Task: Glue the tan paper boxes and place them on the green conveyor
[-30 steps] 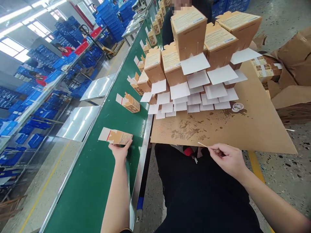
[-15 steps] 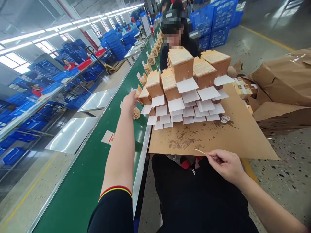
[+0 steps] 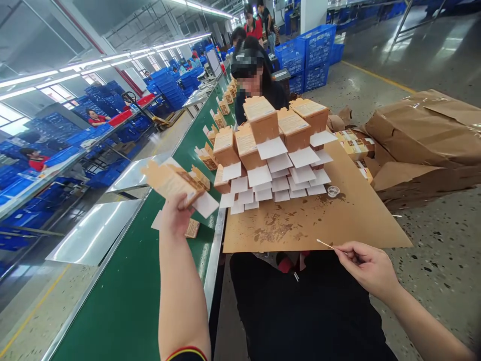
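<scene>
My left hand (image 3: 176,216) is raised over the green conveyor belt (image 3: 128,301) and grips a brown carton (image 3: 171,183) with a white flap open at its right end. Under the hand another flat carton (image 3: 191,228) lies on the belt. My right hand (image 3: 370,268) hovers near the front edge of the cardboard sheet (image 3: 338,220) and pinches a thin cotton swab (image 3: 325,244) that points left. A stack of several brown cartons (image 3: 270,140) with white flaps hanging open stands at the far side of the sheet.
A small clear cup (image 3: 332,191) sits on the stained sheet beside the stack. More cartons (image 3: 210,155) stand along the belt. A person (image 3: 259,85) sits behind the stack. Crumpled brown wrapping (image 3: 424,140) lies at right. Metal plates (image 3: 97,230) flank the belt's left.
My left hand left the flat carton on the belt, reached to the stack, and has come back holding a carton. The right hand with the swab has hardly moved.
</scene>
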### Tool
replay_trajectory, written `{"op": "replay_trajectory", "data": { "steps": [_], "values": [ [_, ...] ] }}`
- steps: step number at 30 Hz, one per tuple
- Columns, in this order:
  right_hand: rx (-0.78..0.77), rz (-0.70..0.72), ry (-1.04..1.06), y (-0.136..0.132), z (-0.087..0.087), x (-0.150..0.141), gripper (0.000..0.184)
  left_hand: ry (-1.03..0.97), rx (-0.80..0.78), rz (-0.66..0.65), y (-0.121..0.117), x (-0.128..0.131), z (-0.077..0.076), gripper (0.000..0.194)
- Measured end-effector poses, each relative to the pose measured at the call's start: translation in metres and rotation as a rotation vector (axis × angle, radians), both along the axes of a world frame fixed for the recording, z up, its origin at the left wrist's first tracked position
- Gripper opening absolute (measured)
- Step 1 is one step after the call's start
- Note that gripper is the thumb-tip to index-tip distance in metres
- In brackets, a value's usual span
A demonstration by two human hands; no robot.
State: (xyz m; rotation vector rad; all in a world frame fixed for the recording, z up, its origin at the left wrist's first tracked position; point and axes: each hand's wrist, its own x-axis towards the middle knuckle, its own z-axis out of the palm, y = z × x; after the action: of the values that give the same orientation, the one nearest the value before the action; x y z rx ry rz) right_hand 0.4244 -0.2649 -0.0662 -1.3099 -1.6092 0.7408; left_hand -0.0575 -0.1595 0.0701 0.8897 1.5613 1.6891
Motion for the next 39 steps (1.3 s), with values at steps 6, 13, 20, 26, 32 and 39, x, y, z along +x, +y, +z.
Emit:
{"op": "replay_trajectory", "data": {
  "steps": [6, 13, 20, 26, 32, 39],
  "values": [
    [0.057, 0.184, -0.062, 0.013, 0.010, -0.045, 0.029, -0.110, 0.013, -0.058, -0.077, 0.098, -0.090, 0.086],
    [0.084, 0.274, -0.210, 0.041, -0.019, -0.114, 0.029, -0.052, -0.152, -0.129, -0.073, 0.136, -0.137, 0.088],
    [0.041, 0.346, -0.403, 0.055, -0.031, -0.126, 0.027, 0.018, -0.158, -0.157, -0.074, 0.138, -0.143, 0.082],
    [0.051, 0.497, -0.413, 0.038, -0.029, -0.128, 0.028, 0.105, -0.157, -0.002, -0.073, 0.155, -0.157, 0.081],
    [0.102, 0.389, -0.188, 0.014, -0.023, -0.104, 0.028, 0.236, -0.176, -0.004, -0.080, 0.163, -0.157, 0.085],
    [-0.004, 0.228, -0.122, -0.003, -0.012, -0.058, 0.029, 0.369, -0.206, -0.039, -0.092, 0.172, -0.150, 0.083]
  ]
}}
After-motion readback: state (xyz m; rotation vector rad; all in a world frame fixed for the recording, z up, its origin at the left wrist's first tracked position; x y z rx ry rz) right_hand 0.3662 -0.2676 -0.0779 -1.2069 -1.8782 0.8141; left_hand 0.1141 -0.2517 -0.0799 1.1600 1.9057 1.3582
